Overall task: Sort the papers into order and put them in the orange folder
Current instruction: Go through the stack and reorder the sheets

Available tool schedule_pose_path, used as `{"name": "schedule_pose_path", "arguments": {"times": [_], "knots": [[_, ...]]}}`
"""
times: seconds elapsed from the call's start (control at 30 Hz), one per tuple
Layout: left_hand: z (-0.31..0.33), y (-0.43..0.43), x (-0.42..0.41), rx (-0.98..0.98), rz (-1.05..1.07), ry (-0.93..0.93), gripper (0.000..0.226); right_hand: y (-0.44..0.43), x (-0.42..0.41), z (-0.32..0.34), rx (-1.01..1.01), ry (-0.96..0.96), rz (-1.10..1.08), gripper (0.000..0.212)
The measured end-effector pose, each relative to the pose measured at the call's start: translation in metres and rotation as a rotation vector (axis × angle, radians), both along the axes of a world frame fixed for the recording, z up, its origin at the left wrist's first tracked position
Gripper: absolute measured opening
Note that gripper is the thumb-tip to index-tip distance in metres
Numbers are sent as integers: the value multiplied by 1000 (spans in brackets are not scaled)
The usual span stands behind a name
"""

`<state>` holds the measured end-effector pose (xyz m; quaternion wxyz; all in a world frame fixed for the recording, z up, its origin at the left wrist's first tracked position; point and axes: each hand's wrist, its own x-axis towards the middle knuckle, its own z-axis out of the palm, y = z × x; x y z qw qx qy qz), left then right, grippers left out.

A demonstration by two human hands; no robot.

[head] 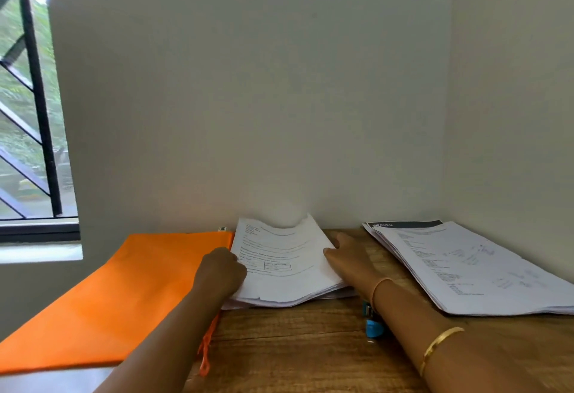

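While left hand [221, 268] grips the left edge of the middle paper stack [285, 265], right hand [348, 256] lays straight fingers on its right edge; stack overlaps flat orange folder [124, 284] on worktop [295, 346], folder contents hidden; second paper stack [466, 268] at right.

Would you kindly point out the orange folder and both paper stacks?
orange folder [108, 293], head view, cover's middle.
middle paper stack [289, 280], head view, top sheet.
right paper stack [472, 271], head view, top sheet.
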<state>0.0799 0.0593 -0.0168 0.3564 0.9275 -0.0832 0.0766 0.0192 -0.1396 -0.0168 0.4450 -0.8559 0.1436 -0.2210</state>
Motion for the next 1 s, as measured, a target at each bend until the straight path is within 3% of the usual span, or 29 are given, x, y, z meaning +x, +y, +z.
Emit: {"name": "schedule_pose_path", "arguments": {"times": [0.07,0.27,0.37,0.57,0.7,0.8,1.0], "knots": [[2,-1,-4,117,13,14,5,0,0,-1,-13,4,-7,31],[-1,-5,-10,556,-70,-55,62,-10,-1,-1,-71,12,-96,32],[-3,-4,-8,686,-143,18,88,-13,-2,-1,-111,48,-89,28],[-4,0,-3,684,-238,70,77,-13,-6,-2,-301,292,22,12],[-7,0,3,682,-256,57,72,-8,-5,-4,-374,345,23,27],[-10,-1,4,688,-252,36,75,-8,-5,-4,-285,322,23,14],[-11,-1,2,681,-243,1,66,-15,-13,4,249,262,-18,20]]}}
